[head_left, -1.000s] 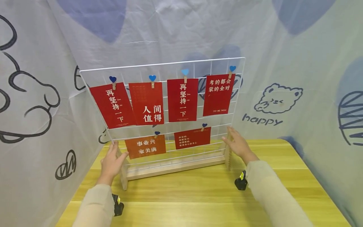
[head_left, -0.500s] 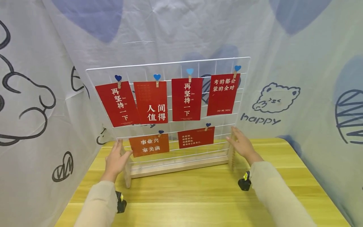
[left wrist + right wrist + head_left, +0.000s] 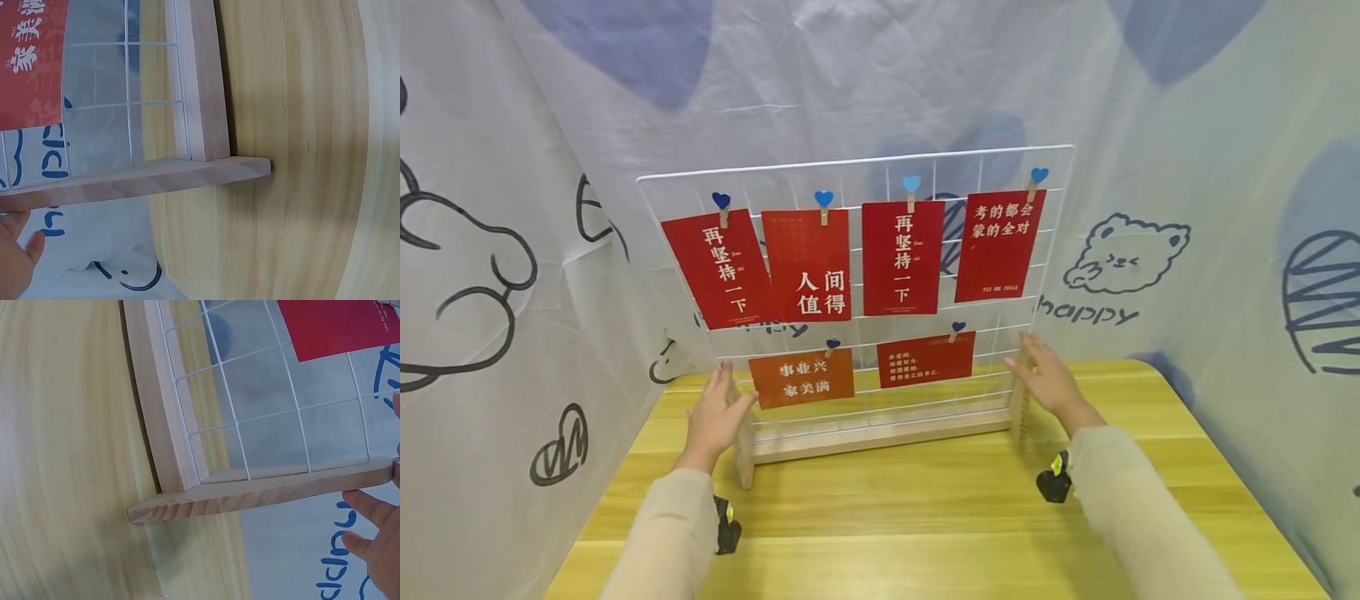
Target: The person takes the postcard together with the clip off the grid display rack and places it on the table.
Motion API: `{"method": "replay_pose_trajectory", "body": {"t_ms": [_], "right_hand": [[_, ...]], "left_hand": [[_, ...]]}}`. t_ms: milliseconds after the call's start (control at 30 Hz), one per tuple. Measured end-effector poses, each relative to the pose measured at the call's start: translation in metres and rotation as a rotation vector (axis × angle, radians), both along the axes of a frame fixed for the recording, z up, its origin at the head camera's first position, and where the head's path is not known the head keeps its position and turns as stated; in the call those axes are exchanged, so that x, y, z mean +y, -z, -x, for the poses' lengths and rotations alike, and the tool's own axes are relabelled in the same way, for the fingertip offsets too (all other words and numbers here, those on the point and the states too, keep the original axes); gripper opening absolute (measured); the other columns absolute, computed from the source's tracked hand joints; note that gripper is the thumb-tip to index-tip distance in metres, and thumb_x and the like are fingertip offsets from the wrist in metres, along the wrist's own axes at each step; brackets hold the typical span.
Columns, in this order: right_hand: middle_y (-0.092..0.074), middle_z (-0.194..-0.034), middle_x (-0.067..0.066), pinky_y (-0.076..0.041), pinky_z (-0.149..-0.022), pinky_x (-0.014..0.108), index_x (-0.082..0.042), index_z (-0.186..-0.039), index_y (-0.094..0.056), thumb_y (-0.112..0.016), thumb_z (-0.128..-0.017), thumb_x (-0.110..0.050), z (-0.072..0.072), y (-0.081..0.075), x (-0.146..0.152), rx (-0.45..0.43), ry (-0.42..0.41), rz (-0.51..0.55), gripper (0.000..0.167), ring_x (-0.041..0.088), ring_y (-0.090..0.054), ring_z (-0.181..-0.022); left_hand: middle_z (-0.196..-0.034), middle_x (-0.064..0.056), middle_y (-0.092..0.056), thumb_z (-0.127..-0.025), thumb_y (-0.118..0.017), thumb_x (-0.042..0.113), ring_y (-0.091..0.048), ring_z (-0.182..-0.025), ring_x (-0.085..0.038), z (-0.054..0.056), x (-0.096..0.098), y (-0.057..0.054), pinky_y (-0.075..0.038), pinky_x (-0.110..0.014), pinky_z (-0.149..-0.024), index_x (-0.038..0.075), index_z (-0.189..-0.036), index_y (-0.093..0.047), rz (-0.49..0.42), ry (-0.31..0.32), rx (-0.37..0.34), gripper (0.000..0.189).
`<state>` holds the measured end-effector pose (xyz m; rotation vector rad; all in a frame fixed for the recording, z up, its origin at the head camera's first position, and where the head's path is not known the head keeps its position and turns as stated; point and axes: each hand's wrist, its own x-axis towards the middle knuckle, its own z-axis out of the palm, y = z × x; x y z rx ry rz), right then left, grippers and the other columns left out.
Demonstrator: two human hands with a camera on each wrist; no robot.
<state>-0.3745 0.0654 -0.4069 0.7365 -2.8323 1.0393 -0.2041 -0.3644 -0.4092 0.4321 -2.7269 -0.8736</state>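
A white wire grid rack stands on a wooden base on the table. Several red cards hang from it, such as a left upper card and an orange-red lower card, held by clips with blue hearts. My left hand holds the left wooden post, thumb towards the grid. At the other end my right hand holds the right post; in the right wrist view its fingers lie on both sides of the post's top. Part of each hand is cut off in its wrist view.
The yellow wood-grain table runs in front of and beside the rack. A white cloth with blue hearts and line drawings hangs behind and on both sides, close to the rack's back. Black wrist devices sit under the sleeves.
The rack has slid right and slightly back across the table, both hands moving with it. The cards stay clipped in place. The head view has also shifted a little.
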Motion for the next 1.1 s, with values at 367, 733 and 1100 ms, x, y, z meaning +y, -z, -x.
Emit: {"method": "replay_pose_trajectory", "body": {"t_ms": [367, 733, 1100], "right_hand": [[-0.011, -0.14, 0.02, -0.008, -0.099, 0.051, -0.002, -0.137, -0.014, -0.037, -0.09, -0.04, -0.0017, -0.0003, 0.002, -0.008, 0.005, -0.021, 0.065, 0.038, -0.01, -0.125], [-0.009, -0.14, 0.021, -0.007, -0.099, 0.051, 0.0, -0.136, -0.013, -0.035, -0.09, -0.042, -0.002, -0.0038, -0.0008, -0.022, 0.007, -0.035, 0.066, 0.039, -0.009, -0.125], [-0.01, -0.139, 0.022, -0.007, -0.098, 0.052, -0.001, -0.136, -0.012, -0.037, -0.09, -0.039, -0.001, -0.005, -0.0016, -0.049, 0.012, -0.012, 0.065, 0.04, -0.009, -0.125]], "left_hand": [[-0.14, -0.021, -0.004, -0.086, -0.043, 0.037, -0.01, -0.125, -0.04, 0.0026, -0.0015, 0.0012, -0.003, -0.061, -0.093, 0.004, -0.138, -0.008, 0.005, 0.004, -0.017, 0.07], [-0.141, -0.02, -0.002, -0.088, -0.035, 0.047, -0.011, -0.124, -0.04, 0.0032, -0.0019, -0.0034, -0.004, -0.061, -0.093, 0.004, -0.138, -0.008, -0.001, -0.005, -0.03, 0.071], [-0.14, -0.02, -0.005, -0.087, -0.033, 0.052, -0.012, -0.124, -0.039, 0.0015, -0.0021, -0.0026, -0.004, -0.061, -0.093, 0.003, -0.138, -0.009, 0.014, -0.005, -0.029, 0.074]]}}
